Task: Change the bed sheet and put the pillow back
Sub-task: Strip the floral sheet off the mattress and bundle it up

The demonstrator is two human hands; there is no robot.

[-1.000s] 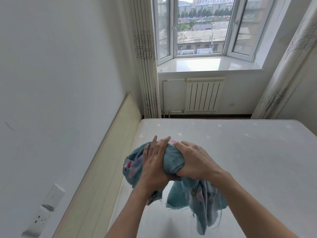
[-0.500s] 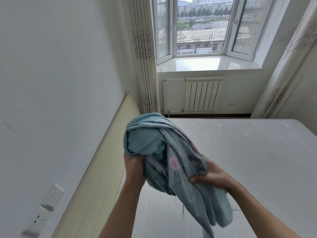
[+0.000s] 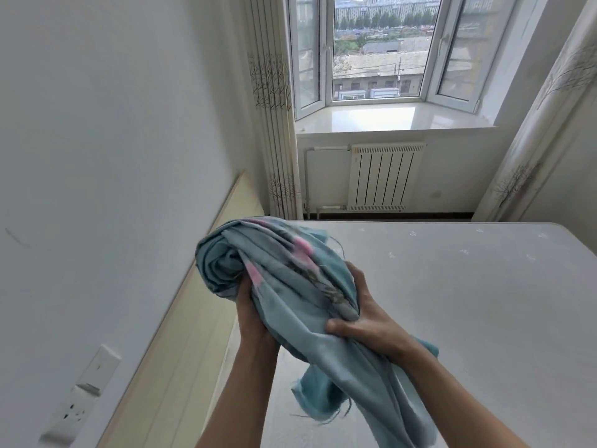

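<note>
Teal cotton with pink flowers, the bed sheet [image 3: 284, 286] is bunched in the lower centre of the head view, above the bare mattress [image 3: 468, 302]. The left hand [image 3: 253, 321] grips it from beneath; the right hand [image 3: 368, 324] pinches a fold, thumb on top. To spread it well, I would find an edge first, then shake it open toward the window [image 3: 378, 50].
</note>
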